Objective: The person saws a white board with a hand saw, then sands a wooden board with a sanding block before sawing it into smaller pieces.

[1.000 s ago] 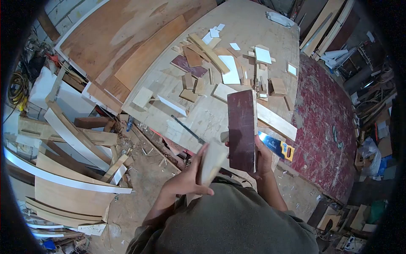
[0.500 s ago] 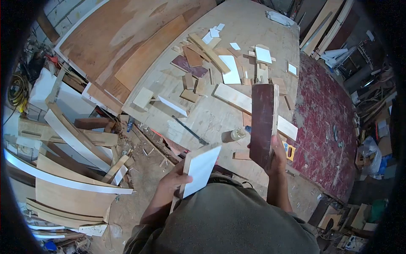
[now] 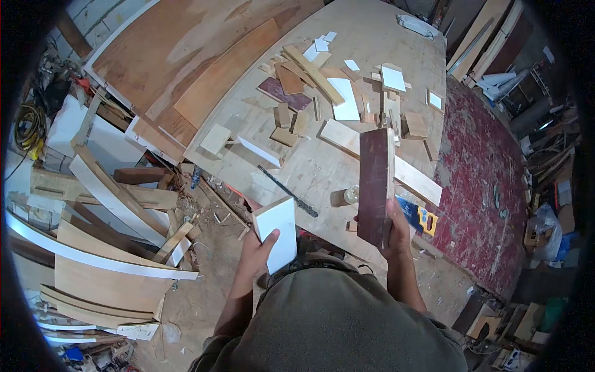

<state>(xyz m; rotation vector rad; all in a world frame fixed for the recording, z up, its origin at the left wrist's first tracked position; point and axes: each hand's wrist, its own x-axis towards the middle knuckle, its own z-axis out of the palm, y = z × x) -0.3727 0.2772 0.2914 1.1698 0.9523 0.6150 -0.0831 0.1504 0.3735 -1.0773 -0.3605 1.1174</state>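
A small white-faced wooden block (image 3: 279,224) is gripped in my left hand (image 3: 255,253), its thumb pressed on the white face. My right hand (image 3: 398,234) is closed round the lower end of a dark brown board (image 3: 374,186), held upright with its pale edge turned right. Behind that board, a pale wooden plank (image 3: 416,180) lies on the worktable (image 3: 310,170), partly hidden. Just right of my right hand is a handsaw (image 3: 426,219) with a yellow handle and blue blade. A small jar (image 3: 351,194) stands left of the board, and a dark thin bar (image 3: 288,192) lies beyond the white block.
Scattered wood offcuts (image 3: 285,127) and white pieces (image 3: 344,99) cover the table's far part. Large brown sheets (image 3: 204,68) lie at the upper left. Curved wooden parts (image 3: 111,260) are piled on the left. A worn red surface (image 3: 474,186) lies to the right.
The white block has turned more upright and moved left with my left hand. The brown board has shifted slightly left, uncovering more of the handsaw. The view has shifted a little.
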